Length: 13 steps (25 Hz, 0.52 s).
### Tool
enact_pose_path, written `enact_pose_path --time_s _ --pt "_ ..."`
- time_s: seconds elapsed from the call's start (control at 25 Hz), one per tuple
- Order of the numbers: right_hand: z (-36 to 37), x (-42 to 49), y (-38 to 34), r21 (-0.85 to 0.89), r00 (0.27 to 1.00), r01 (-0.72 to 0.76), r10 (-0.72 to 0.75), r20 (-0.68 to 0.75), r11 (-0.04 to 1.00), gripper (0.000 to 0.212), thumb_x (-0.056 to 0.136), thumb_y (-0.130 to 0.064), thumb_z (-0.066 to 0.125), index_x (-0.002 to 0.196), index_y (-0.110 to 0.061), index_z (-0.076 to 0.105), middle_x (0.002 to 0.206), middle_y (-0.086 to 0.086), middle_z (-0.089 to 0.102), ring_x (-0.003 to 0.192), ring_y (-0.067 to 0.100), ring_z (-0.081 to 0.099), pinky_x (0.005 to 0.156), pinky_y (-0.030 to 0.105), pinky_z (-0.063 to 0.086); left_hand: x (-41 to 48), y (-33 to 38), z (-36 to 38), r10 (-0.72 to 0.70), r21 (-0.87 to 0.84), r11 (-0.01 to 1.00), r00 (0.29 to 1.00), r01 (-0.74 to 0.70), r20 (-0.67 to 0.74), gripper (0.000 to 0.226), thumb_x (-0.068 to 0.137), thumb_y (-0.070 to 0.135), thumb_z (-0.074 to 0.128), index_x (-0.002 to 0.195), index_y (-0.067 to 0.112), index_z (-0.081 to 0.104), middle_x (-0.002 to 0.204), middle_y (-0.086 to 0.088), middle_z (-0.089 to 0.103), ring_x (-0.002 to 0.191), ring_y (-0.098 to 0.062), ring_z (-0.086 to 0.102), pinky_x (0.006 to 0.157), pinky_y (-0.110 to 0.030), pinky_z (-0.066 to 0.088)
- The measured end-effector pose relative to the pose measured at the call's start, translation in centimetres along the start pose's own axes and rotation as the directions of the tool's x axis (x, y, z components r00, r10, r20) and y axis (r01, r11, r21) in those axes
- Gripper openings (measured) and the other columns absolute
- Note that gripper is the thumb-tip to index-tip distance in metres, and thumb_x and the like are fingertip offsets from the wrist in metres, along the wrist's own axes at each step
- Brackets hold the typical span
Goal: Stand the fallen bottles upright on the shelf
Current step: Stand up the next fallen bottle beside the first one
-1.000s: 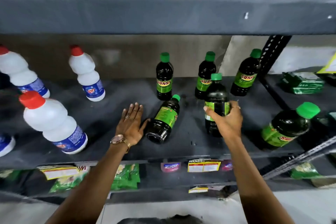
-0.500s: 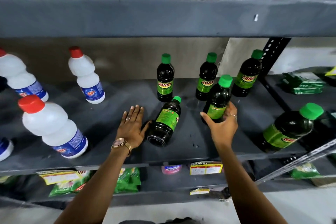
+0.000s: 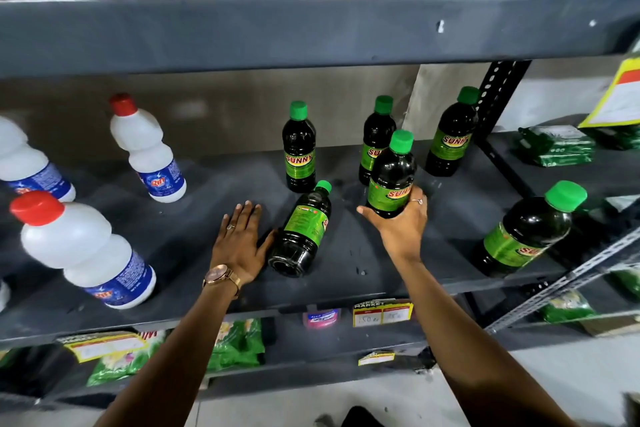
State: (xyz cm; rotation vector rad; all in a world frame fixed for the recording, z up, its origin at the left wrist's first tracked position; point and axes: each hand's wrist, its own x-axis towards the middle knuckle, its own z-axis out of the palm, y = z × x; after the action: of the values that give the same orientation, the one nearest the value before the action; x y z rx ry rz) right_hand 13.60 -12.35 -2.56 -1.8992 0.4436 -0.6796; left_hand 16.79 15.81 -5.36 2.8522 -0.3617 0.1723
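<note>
A dark bottle with a green cap and green label [image 3: 304, 230] lies on its side on the grey shelf [image 3: 381, 263], its base toward me. My left hand [image 3: 239, 243] rests flat on the shelf beside it, thumb touching its lower side. My right hand [image 3: 401, 224] grips the base of a second dark bottle [image 3: 393, 173] and holds it nearly upright over the shelf. Three more dark bottles stand upright at the back [image 3: 298, 149] [image 3: 375, 135] [image 3: 450, 135]. Another dark bottle [image 3: 526, 230] leans at the front right.
White bottles with red caps [image 3: 147, 149] [image 3: 79, 253] [image 3: 24, 163] stand on the left of the same shelf. A shelf board [image 3: 311, 28] hangs close overhead. A perforated metal post [image 3: 498, 90] stands at the right. Green packets [image 3: 557, 146] lie beyond it.
My right hand has carried its bottle from the front of the shelf further back and lifted it slightly. The left hand and the lying bottle stay put.
</note>
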Motion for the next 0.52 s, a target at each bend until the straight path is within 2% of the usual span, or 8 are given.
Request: enact_pose_path --time_s 0.2,0.4,0.52 --pt "-0.8 -0.2 1.3 -0.126 0.997 -0.044 0.051 0.054 0.991 0.086 0.051 -0.041 0.091 0.121 -0.009 0.052 0.122 0.011 0.057 0.12 0.026 0.051 0.103 0.041 0.045 0.0 0.0 0.0 -0.016 -0.015 1.0 1.0 0.016 0.0 0.086 0.077 0.064 0.009 0.143 0.012 0.024 0.155 -0.011 0.022 0.144 -0.024 0.013 0.118 -0.04 0.006" --pt "-4.3 -5.1 0.8 -0.185 0.998 -0.04 0.032 -0.045 0.982 0.082 0.051 -0.04 0.092 0.115 -0.005 0.056 0.112 0.012 0.06 0.105 0.025 0.057 0.088 0.02 0.038 0.0 -0.1 0.2 -0.019 -0.018 1.0 1.0 0.019 0.0 0.086 0.078 0.065 0.009 0.144 0.012 0.024 0.155 -0.012 0.021 0.144 -0.025 0.013 0.118 -0.041 0.006" --pt "-5.8 -7.8 1.4 -0.164 0.997 -0.016 0.002 -0.082 0.986 0.081 0.052 -0.037 0.093 0.118 -0.004 0.058 0.113 0.013 0.06 0.1 0.019 0.055 0.087 0.017 0.036 -0.1 -0.1 0.4 -0.014 -0.012 1.0 1.0 0.014 -0.007 0.083 0.08 0.064 0.013 0.143 0.011 0.025 0.154 -0.014 0.023 0.143 -0.027 0.015 0.118 -0.042 0.007"
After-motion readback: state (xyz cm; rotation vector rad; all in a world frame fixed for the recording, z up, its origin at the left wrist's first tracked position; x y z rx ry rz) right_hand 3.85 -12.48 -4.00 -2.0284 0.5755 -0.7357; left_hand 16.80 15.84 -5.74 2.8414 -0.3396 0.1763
